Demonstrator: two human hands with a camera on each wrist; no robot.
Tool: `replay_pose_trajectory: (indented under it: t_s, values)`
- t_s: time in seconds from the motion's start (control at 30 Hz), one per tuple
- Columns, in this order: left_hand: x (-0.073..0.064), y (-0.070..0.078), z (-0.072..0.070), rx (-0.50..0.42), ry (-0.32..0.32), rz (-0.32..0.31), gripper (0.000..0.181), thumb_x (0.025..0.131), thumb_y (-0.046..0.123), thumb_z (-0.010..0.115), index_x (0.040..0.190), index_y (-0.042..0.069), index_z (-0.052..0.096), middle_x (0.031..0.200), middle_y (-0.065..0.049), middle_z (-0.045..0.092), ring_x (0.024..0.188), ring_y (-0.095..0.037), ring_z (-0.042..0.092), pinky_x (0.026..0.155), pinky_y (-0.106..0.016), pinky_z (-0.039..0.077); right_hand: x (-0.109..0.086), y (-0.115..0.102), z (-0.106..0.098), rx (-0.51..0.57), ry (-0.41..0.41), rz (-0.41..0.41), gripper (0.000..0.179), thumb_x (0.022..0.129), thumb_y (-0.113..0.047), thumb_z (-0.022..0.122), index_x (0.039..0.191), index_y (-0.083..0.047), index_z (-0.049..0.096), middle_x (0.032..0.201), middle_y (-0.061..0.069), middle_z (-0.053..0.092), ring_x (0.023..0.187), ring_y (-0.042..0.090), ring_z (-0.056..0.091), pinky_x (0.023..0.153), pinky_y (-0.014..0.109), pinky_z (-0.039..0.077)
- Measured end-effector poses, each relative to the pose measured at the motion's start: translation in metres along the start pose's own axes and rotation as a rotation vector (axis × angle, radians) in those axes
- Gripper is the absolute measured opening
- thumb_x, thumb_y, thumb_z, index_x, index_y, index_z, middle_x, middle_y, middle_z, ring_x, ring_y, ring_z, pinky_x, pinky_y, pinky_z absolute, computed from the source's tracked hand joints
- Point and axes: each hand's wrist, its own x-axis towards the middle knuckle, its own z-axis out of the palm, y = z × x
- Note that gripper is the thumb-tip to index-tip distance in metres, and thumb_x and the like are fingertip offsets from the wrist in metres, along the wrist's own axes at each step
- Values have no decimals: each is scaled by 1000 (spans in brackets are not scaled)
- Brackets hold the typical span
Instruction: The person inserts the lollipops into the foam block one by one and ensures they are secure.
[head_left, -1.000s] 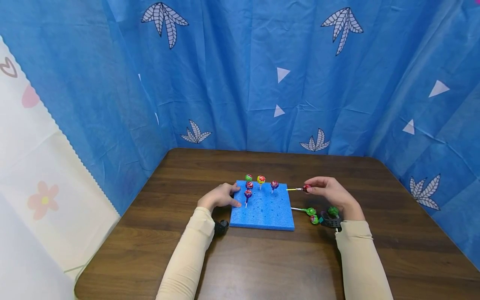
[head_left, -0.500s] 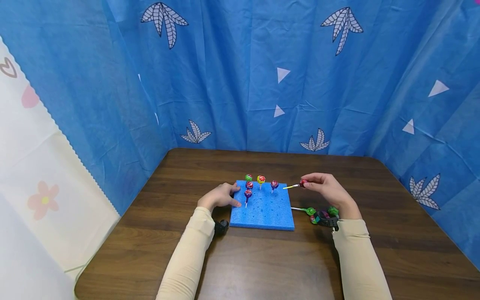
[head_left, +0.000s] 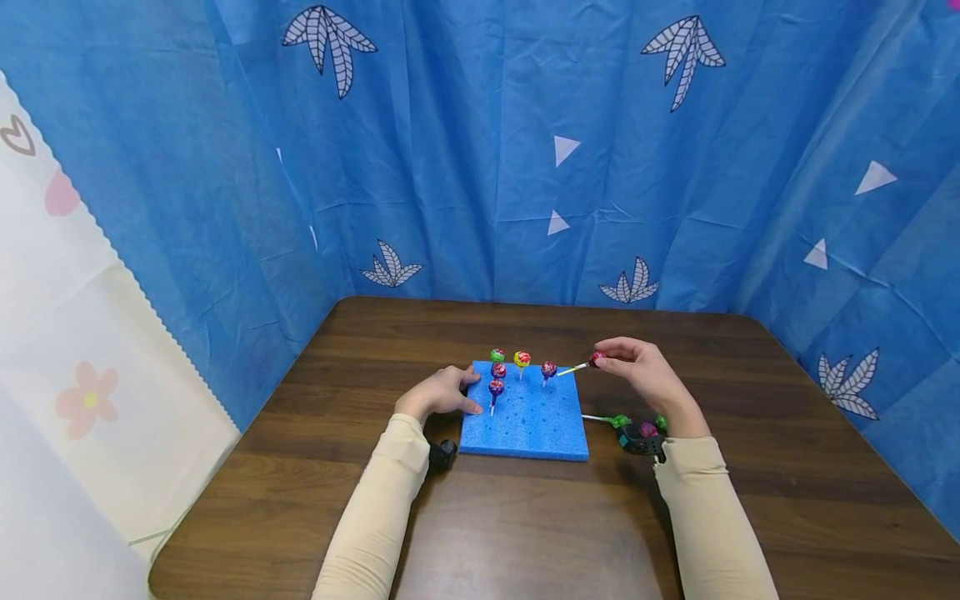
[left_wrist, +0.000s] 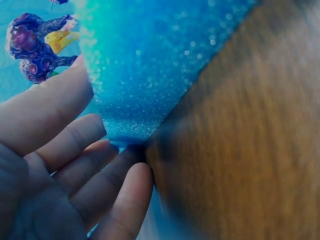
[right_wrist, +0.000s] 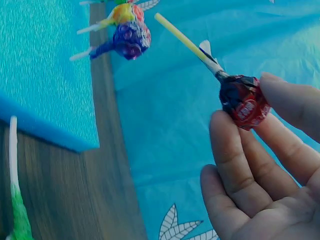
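My right hand (head_left: pixel 645 373) pinches the dark red wrapped head of a lollipop (head_left: pixel 597 359) between thumb and fingers. The lollipop's yellow stick points left, its tip over the right back part of a blue foam board (head_left: pixel 532 429). At the board's left edge rests my left hand (head_left: pixel 438 392), thumb on the top face and the other fingers against the side. Several lollipops stand upright in the foam, among them a purple one (head_left: pixel 497 387), a yellow-and-red one (head_left: pixel 522 359) and another purple one (head_left: pixel 549 369). Small holes dot the board's surface.
Loose lollipops lie right of the board, including a green one (head_left: pixel 618 422) and a pink-purple one (head_left: pixel 647 430), partly hidden by the right wrist's black camera strap (head_left: pixel 637 442). The wooden table (head_left: pixel 540 533) backs onto a blue curtain (head_left: pixel 465 167).
My right hand has moved left with the red lollipop, and its stick has gone from nearly level to tilted down, its tip now over the board. The left hand stays put.
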Motion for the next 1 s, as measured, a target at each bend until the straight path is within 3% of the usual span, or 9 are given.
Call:
replay_pose_trajectory:
  t_s: [0.23, 0.33, 0.6, 0.77, 1.0]
  values:
    - [0, 0, 0, -9, -1, 1, 71, 88, 27, 77, 150, 13, 47, 164, -8, 31, 153, -33, 26, 122, -54, 28, 1, -8, 7, 97, 38, -34, 43, 95, -23, 70, 124, 7, 61, 94, -14, 71, 94, 7, 68, 89, 19, 51]
    - [0, 0, 0, -5, -1, 0, 71, 87, 27, 78, 150, 13, 47, 164, -8, 32, 153, -33, 26, 122, -54, 28, 1, -10, 10, 127, 41, -46, 42, 96, -20, 69, 125, 8, 60, 93, -15, 70, 91, 2, 68, 87, 14, 52]
    - [0, 0, 0, 2, -2, 1, 71, 87, 28, 78, 150, 13, 47, 164, -8, 31, 153, -33, 26, 122, -53, 28, 1, -13, 18, 158, 79, -56, 43, 96, -20, 69, 127, 8, 60, 98, -13, 70, 96, 6, 68, 88, 14, 52]
    - [1, -1, 0, 8, -1, 0, 71, 87, 28, 77, 150, 14, 47, 164, -8, 31, 153, -33, 26, 122, -53, 29, 2, -18, 25, 118, 98, -43, 39, 97, -22, 68, 127, 2, 63, 107, -4, 70, 98, 8, 67, 91, 19, 52]
    - [1, -1, 0, 12, -3, 1, 72, 87, 29, 78, 150, 14, 47, 164, -8, 31, 153, -33, 26, 122, -54, 28, 3, -24, 37, 107, 91, -32, 34, 97, -19, 67, 126, -2, 66, 119, 13, 69, 112, 33, 65, 100, 38, 54]
